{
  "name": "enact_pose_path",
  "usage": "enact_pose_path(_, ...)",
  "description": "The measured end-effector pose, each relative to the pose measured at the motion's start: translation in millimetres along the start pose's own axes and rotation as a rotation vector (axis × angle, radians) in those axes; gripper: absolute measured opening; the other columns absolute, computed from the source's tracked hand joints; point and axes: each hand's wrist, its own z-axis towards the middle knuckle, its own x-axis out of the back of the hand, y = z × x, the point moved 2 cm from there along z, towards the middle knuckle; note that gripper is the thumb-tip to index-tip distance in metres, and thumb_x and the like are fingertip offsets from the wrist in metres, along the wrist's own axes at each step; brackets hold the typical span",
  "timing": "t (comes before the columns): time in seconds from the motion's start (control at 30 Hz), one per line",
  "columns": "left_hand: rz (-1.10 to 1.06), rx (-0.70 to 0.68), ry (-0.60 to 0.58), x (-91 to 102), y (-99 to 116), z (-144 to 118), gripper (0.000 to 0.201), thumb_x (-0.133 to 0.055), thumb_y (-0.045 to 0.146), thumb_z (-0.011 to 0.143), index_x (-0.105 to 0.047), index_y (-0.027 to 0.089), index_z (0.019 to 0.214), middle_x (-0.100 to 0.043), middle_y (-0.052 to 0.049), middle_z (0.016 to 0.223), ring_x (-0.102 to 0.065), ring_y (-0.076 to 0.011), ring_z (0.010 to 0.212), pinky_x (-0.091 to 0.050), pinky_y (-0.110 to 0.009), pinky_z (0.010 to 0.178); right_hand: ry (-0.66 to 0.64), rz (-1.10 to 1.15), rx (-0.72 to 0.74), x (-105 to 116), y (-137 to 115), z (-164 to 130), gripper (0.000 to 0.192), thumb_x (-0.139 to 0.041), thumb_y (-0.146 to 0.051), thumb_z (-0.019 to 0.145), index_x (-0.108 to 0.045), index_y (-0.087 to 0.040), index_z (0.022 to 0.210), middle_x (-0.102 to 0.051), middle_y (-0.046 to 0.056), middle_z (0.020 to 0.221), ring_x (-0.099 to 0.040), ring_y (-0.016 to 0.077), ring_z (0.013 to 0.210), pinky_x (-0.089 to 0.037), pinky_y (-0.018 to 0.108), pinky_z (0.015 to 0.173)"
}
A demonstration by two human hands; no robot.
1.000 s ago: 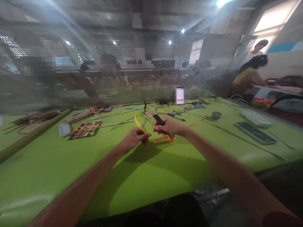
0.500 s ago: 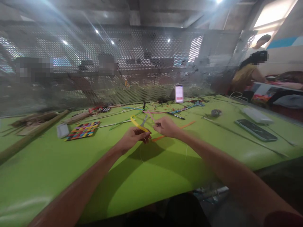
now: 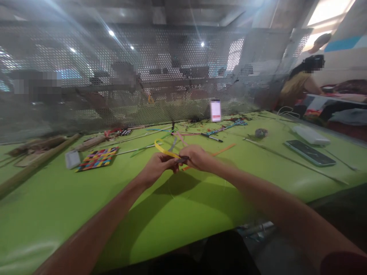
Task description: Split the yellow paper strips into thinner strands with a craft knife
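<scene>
- The left hand [image 3: 157, 168] and the right hand [image 3: 197, 157] meet over the middle of the green table [image 3: 183, 214], fingertips almost touching.
- The left hand's fingers are pinched shut on the near end of a yellow strip [image 3: 164, 150], which arcs up and back to the left from the pinch.
- The right hand is curled closed around a small dark piece [image 3: 183, 158] that pokes out towards the left hand; what else it pinches cannot be told through the blur.
- Grey and pink strips [image 3: 177, 140] fan away just behind the hands, and an orange strip [image 3: 222, 150] lies flat to the right of the right hand.
- The near half of the table, from the hands to its front edge, is bare green surface crossed only by the two forearms.
- To the left, well apart from the hands, lie a multicoloured woven mat [image 3: 96, 159], a small grey-white block [image 3: 70, 159] just beside it, and a long bamboo pole [image 3: 34, 164] running towards the left edge.
- To the right, well apart, a dark phone [image 3: 310, 152] lies flat near the table's right edge, with a white box [image 3: 309, 135] behind it.
- A perforated metal screen [image 3: 160, 76] closes the far edge; a lit phone [image 3: 215, 110] leans upright against it, with a pen [image 3: 211, 137] and scraps in front.
- Another person in a yellow top [image 3: 298, 86] sits beyond the right corner.
</scene>
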Motion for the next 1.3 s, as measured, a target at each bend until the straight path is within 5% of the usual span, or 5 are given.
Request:
enact_pose_path(0.3,-0.047,-0.016,-0.02,-3.2,5.0,-3.2,0.023,-0.073,0.035,0.083,-0.073,0.013,0.079,-0.07,-0.004,0.071,-0.062,-0.0132,0.061,-0.053,-0.028,0.063,0.094,0.101,0.131,-2.4,0.1,-0.4,0.028,-0.054,-0.02,0.094,-0.062,-0.013,0.068,-0.057,0.0,0.064,-0.043,0.0081,0.058,-0.03,0.019,0.061)
enact_pose_path(0.63,-0.147,-0.021,-0.038,-5.9,7.2,-5.2,0.018,-0.074,0.032,0.082,-0.074,0.014,0.08,-0.069,-0.003,0.071,-0.062,-0.0128,0.06,-0.052,-0.027,0.062,0.081,0.14,0.121,0.6,-5.1,-2.4,0.025,-0.052,-0.021,0.095,-0.063,-0.013,0.074,-0.064,0.003,0.072,-0.055,0.0101,0.067,-0.036,0.018,0.068)
enact_pose_path(1.3,-0.205,-0.015,0.004,-8.2,7.1,-5.0,0.02,-0.078,0.032,0.077,-0.073,0.013,0.078,-0.068,-0.003,0.067,-0.061,-0.0136,0.059,-0.053,-0.029,0.06,0.083,0.03,0.084,-0.7,-9.1,-1.5,0.02,-0.052,-0.015,0.092,-0.065,-0.014,0.077,-0.063,0.002,0.07,-0.054,0.0113,0.065,-0.035,0.02,0.066)
